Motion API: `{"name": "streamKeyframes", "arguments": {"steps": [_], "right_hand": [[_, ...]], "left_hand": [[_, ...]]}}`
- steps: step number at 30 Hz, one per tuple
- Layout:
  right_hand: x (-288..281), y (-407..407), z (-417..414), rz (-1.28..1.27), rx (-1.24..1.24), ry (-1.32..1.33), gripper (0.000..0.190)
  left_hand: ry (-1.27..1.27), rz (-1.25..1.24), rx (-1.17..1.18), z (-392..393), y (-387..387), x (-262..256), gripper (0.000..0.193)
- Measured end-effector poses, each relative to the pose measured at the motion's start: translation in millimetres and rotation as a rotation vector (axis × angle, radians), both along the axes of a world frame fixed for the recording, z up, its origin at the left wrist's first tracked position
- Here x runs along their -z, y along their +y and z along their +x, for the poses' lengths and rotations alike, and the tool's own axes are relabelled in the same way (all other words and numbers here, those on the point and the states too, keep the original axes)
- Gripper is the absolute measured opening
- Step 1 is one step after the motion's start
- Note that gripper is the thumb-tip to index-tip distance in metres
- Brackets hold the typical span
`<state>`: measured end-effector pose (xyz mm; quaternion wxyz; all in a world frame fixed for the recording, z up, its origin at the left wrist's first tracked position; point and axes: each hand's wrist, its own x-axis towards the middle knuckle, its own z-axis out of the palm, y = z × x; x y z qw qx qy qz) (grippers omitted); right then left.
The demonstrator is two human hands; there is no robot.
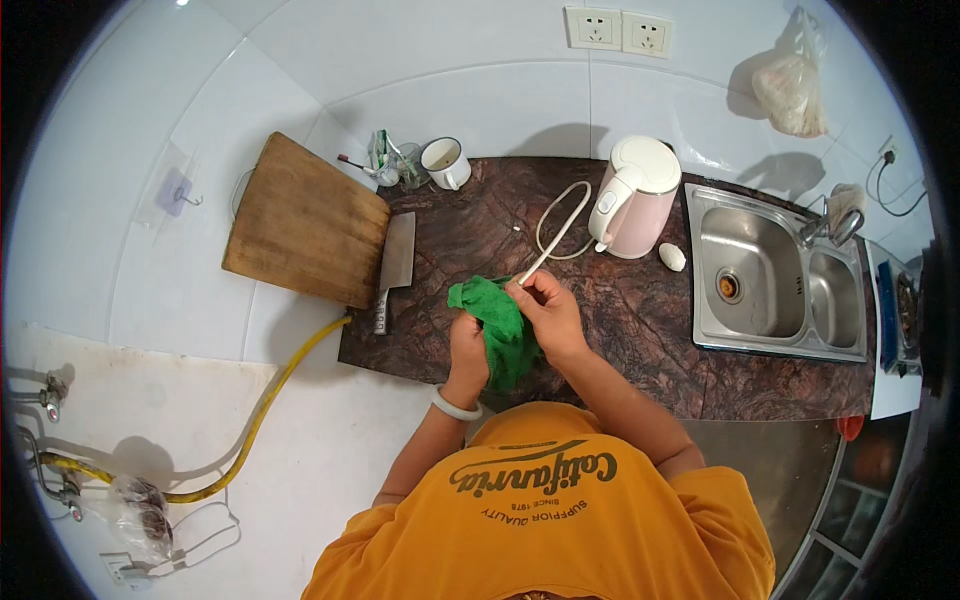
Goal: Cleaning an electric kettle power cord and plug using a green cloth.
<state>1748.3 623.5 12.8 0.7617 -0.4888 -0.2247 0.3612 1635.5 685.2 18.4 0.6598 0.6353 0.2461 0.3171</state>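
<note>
My left hand (469, 349) grips a green cloth (499, 330) above the front of the dark marbled countertop (750, 382). The fingers of my right hand (551, 311) pinch a white power cord (559, 238) just beside the cloth's upper edge; the cord's end is hidden by the cloth and fingers. From my right hand the cord loops back across the counter towards a pink and white electric kettle (645, 199), which stands upright near the wall. A white lump (672, 257), perhaps a cloth or soap, lies right of the kettle.
A cleaver (398, 251) lies at the left beside a leaning wooden cutting board (307, 225). A white enamel mug (446, 161) and a glass with toothbrushes (409, 165) stand behind. At the right are a steel double sink (765, 262) and a faucet (832, 221). A yellow hose (259, 420) hangs at the left.
</note>
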Motion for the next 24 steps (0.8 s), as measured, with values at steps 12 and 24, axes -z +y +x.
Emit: {"name": "streamKeyframes", "arguments": {"steps": [12,24], "right_hand": [[-14,-1,18,0.014,-0.307,0.406,0.015],[-18,0,32,0.068,-0.574,0.622,0.02]], "left_hand": [[-0.056,-0.073,0.11,-13,7,-27,0.018],[-0.063,0.091,0.067,-12,19,-19,0.015]]}}
